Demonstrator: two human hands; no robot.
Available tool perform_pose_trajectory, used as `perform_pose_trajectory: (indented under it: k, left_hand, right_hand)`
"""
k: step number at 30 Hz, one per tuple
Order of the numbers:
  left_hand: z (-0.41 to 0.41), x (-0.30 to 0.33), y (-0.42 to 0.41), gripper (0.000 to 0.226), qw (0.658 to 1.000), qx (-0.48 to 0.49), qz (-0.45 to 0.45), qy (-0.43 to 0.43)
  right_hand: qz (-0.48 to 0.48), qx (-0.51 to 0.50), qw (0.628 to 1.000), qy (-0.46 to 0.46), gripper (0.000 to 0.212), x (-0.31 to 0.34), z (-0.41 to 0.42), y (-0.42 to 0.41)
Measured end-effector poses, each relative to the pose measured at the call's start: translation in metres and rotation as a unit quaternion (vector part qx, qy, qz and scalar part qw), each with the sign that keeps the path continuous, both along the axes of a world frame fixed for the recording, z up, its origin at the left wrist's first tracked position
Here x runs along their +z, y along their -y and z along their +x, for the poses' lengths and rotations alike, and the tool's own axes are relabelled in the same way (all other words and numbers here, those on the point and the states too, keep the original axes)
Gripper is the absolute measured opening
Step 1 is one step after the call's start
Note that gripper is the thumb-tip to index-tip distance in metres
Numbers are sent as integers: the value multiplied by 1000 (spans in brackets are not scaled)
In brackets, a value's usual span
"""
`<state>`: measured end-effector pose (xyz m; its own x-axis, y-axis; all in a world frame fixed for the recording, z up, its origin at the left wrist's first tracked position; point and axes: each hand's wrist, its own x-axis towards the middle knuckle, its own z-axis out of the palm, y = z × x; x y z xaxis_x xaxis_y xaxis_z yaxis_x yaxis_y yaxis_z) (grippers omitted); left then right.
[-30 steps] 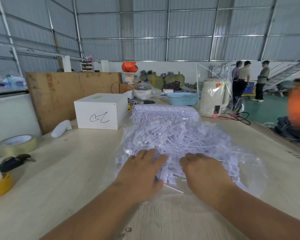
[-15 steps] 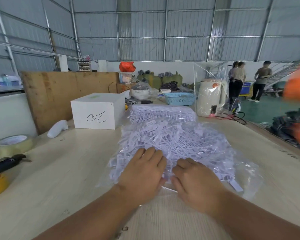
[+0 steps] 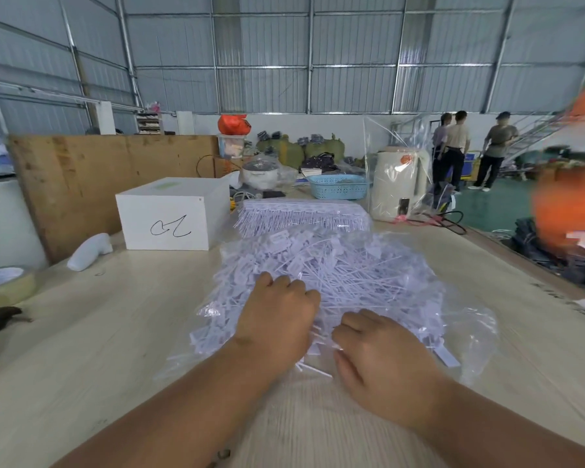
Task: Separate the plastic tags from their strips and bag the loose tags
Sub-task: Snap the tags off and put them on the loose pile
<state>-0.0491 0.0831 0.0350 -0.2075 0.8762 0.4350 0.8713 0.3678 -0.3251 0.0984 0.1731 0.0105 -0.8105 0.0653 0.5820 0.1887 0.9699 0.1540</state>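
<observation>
On the table [image 3: 81, 349], bag of loose tags [image 3: 352, 275] under both hands' curled fingers [image 3: 284, 285], grip unclear

Both my forearms reach forward, bare. My left hand [image 3: 279, 320] lies palm down, fingers gently bent — my right hand [image 3: 382, 361] sits beside it, fingers curled under.

Your pale wood counter [image 3: 92, 349] and its load
On it you have a clear bag of loose tags [image 3: 348, 275], a stack of tag strips [image 3: 301, 214] behind it, a white box [image 3: 173, 214], a tape roll [image 3: 4, 287] and a blue basket [image 3: 338, 186]
</observation>
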Motion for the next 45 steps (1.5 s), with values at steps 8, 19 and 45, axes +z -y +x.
perform_pose_trajectory:
  k: [8,19,45]
  left_hand:
    - [22,7,-4,26,994,-99,37,25]
    - [-7,-1,-12,9,999,2,-3,48]
    - [-34,-8,64,18,999,-23,-18,38]
  right_hand:
    - [16,-15,999,-37,30,5,9,-12]
    - [43,-256,964,49,32,18,35,-29]
    - [-29,-252,963,87,55,20,21,-25]
